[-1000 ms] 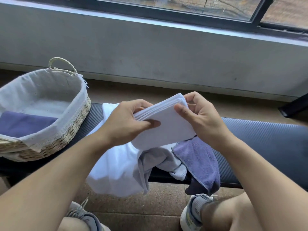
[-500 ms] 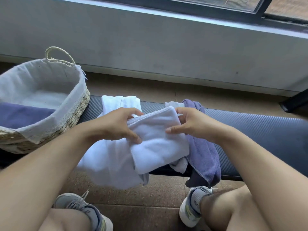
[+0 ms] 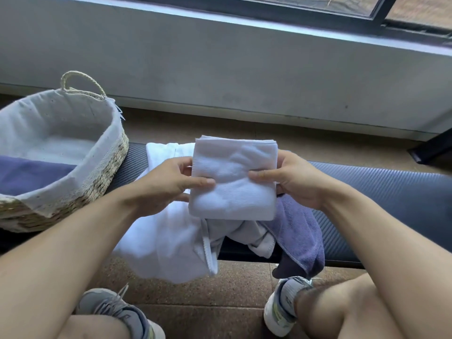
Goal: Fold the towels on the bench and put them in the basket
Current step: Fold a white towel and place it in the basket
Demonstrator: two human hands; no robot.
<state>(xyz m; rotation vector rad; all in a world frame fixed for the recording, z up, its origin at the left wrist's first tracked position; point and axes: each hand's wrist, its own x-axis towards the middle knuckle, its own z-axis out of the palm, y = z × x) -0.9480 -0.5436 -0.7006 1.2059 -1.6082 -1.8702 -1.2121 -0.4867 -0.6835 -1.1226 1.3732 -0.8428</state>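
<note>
both hands are pinching a folded white terry towel [image 3: 233, 178] above the dark padded bench [image 3: 381, 192], the left hand [image 3: 161, 184] and the right hand [image 3: 297, 181] gripping opposite edges; it is looking square, thick and layered.

Both forearms are bare from the lower frame edge to the wrists, with no sleeve showing on either. The left hand [image 3: 161, 184] and the right hand [image 3: 297, 179] wear no glove, ring, watch or band. Both knees and the right shin are bare too. The left shoe [image 3: 117, 311] is a grey mesh trainer with pale grey laces and a darker blue-grey heel. The right shoe [image 3: 285, 307] is grey with a thick white sole and a yellow-green accent.
</note>
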